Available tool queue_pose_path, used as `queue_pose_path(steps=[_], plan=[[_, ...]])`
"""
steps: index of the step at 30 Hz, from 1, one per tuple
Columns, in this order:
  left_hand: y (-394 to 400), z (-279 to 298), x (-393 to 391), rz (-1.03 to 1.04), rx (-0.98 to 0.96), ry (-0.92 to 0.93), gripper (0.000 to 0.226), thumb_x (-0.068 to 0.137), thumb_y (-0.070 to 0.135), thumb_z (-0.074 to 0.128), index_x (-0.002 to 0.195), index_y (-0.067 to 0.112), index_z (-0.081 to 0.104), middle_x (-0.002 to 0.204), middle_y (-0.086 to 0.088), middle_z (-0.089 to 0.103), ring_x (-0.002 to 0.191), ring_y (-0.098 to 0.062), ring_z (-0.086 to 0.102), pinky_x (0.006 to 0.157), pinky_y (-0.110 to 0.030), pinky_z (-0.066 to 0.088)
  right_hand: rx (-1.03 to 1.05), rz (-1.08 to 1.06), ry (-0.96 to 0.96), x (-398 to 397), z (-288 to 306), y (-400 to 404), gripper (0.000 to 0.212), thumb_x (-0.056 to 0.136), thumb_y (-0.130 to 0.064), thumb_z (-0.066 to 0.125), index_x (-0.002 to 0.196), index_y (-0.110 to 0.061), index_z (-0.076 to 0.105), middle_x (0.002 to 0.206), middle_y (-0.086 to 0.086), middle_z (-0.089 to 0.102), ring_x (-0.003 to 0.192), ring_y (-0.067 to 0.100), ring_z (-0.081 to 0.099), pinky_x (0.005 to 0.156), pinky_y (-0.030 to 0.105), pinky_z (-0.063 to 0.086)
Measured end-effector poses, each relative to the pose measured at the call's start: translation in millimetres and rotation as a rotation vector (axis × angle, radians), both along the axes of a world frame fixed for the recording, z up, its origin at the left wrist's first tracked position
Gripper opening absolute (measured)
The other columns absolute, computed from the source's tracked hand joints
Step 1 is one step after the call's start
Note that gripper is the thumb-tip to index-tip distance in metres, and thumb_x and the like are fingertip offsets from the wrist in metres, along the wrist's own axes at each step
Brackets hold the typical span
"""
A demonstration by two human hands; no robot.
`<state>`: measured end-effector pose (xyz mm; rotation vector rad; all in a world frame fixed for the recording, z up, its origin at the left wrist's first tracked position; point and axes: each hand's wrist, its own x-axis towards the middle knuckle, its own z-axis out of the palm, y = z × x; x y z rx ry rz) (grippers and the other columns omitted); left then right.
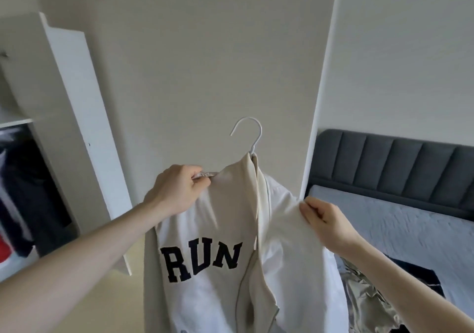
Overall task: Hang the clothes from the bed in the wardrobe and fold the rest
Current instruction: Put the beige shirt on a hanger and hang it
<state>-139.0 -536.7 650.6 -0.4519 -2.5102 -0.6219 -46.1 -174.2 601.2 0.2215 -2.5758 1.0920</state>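
- Up in front of a plain wall, a cream jacket (205, 268) with "RUN" in dark letters hung on a white hanger (252, 138), held in mid-air between wardrobe and bed.
- Left hand (177, 191) gripped the jacket's collar, fingers curled round a bunched fold at the jacket's upper left.
- Right hand (325, 220) pinched the jacket's right shoulder cloth between thumb and curled fingers.
- Only the hanger's hook and neck showed above the collar; its arms were hidden under the cloth.
- An open wardrobe (77, 140) stood at the left, dark clothes inside it.
- A bed (397, 220) with a grey headboard lay at the right; more clothes (369, 304) sat near its lower edge.
- Risk, as I judged it: neither hand held the hanger itself, so a tug on the right shoulder could slide the jacket off one arm or tip the hanger out.
- The front looked open, which could let it slip sideways.
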Motion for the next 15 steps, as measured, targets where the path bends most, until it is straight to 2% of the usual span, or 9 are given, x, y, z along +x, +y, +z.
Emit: queue_pose_path(steps=[5,11,13,15], plan=[[-15,-21,22,0.100,-0.033,-0.084,0.032,0.085,0.047,0.042,0.069,0.021,0.033,0.056,0.003,0.039,0.052,-0.017,0.026,0.051,-0.030,0.029,0.003,0.186,-0.063,-12,-2,-17,0.038,0.106,-0.027,0.049,0.072,-0.015,0.038,0.061,-0.010,0.035,0.057,0.008,0.031,0.054,0.030,0.029],[-64,-28,58,0.235,0.069,-0.183,0.027,0.086,0.033,0.042,0.067,0.017,0.033,0.053,-0.001,0.037,0.052,-0.020,0.030,0.051,-0.034,0.025,-0.124,0.322,-0.040,-29,-7,-83,0.041,0.102,-0.020,0.057,0.067,-0.010,0.039,0.058,-0.009,0.032,0.055,0.008,0.029,0.050,0.025,0.023],[-79,-24,64,0.287,0.099,-0.146,0.029,0.086,0.029,0.045,0.063,0.015,0.033,0.056,0.000,0.040,0.055,-0.021,0.037,0.054,-0.036,0.027,-0.170,0.359,-0.047,-39,-8,-105,0.040,0.101,-0.020,0.058,0.068,-0.007,0.041,0.059,-0.008,0.032,0.056,0.010,0.029,0.049,0.028,0.023],[-95,-22,66,0.338,0.115,-0.110,0.027,0.087,0.027,0.049,0.063,0.017,0.043,0.066,0.002,0.051,0.066,-0.021,0.050,0.058,-0.034,0.032,-0.221,0.385,-0.058,-50,-9,-125,0.038,0.101,-0.020,0.060,0.068,-0.005,0.045,0.060,-0.007,0.032,0.056,0.010,0.029,0.048,0.027,0.023]])
